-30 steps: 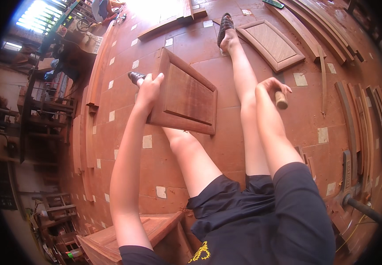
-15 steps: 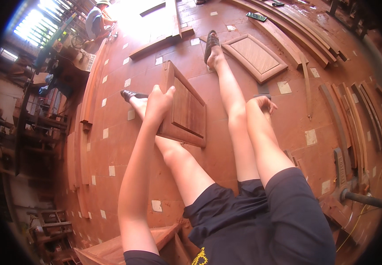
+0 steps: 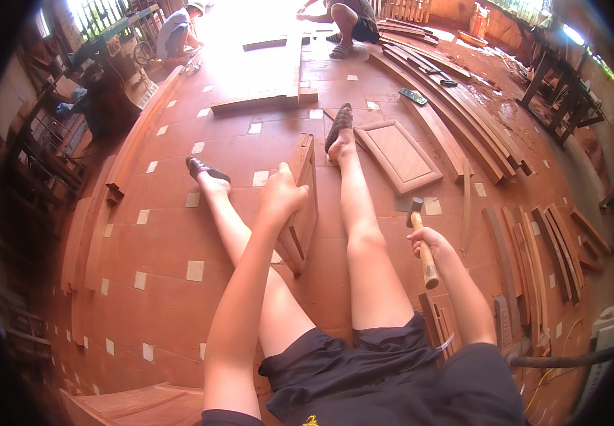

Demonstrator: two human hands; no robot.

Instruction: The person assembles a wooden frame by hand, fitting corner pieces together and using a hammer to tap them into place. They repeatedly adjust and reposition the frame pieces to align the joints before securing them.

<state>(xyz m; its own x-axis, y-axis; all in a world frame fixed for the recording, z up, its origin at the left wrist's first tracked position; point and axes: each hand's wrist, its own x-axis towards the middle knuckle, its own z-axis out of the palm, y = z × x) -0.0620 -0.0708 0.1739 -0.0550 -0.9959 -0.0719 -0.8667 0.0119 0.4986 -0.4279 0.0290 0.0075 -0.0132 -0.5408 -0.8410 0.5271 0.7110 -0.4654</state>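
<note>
My left hand grips the upper edge of a framed wooden panel, which stands on edge on the floor between my legs. The panel is turned nearly edge-on, so little of its face shows. Out to the right, my right hand is closed round the wooden handle of a hammer. The hammer's dark head points up and away from me, apart from the panel. Beyond my right knee lies a second wooden panel, flat on the tiles with its raised centre face up.
Long boards lie at the far right with a phone on one. Short strips are nearer on the right. Joined beams lie ahead, and more planks on the left. Two people crouch at the back.
My right hand, earlier partly hidden beside my right knee, now shows with the hammer raised. The panel has turned more edge-on. My view has tilted up, bringing another person into sight.
</note>
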